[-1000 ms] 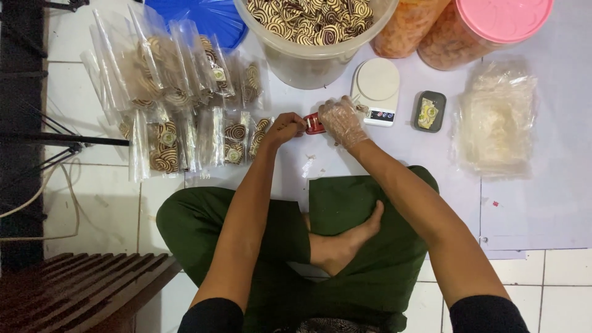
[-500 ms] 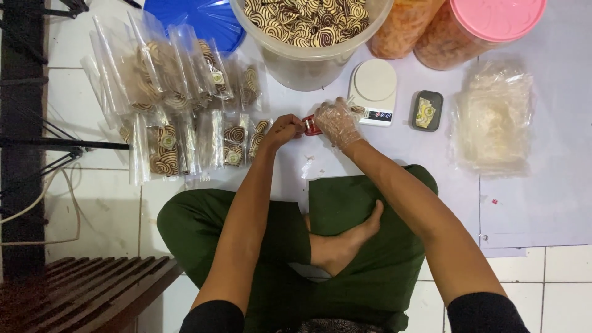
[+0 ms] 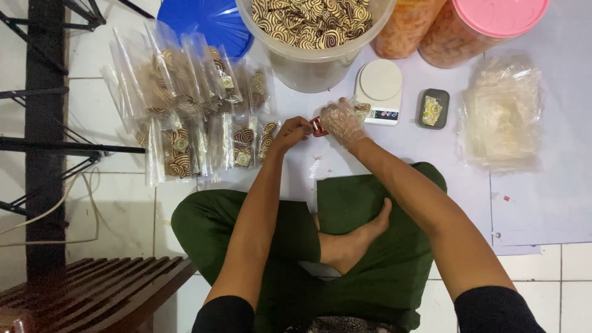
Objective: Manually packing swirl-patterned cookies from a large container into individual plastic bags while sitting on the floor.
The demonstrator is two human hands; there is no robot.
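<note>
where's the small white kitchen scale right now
In the head view, the small white kitchen scale sits on the floor sheet right of centre, between the big clear tub of swirl cookies and a small dark tray, just beyond the gloved right hand.

- The small red thing (image 3: 319, 126) sits pinched between the left hand (image 3: 293, 131) and the gloved right hand (image 3: 343, 121); fingers cover most of it, so its kind cannot be told.
- The big tub of swirl cookies (image 3: 311, 37) is cut off by the top edge, as are the blue lid (image 3: 206, 24), the orange jar (image 3: 407, 28) and the pink-lidded jar (image 3: 481, 28).
- The display on the white scale (image 3: 379, 89) is too small to read, and the right hand hides its lower left corner.
- What lies in the little dark tray (image 3: 433, 108) is too small to tell.
- The contents of the clear bag pile (image 3: 502, 114) at the right are blurred.
- Both upper arms run off the bottom edge.
</note>
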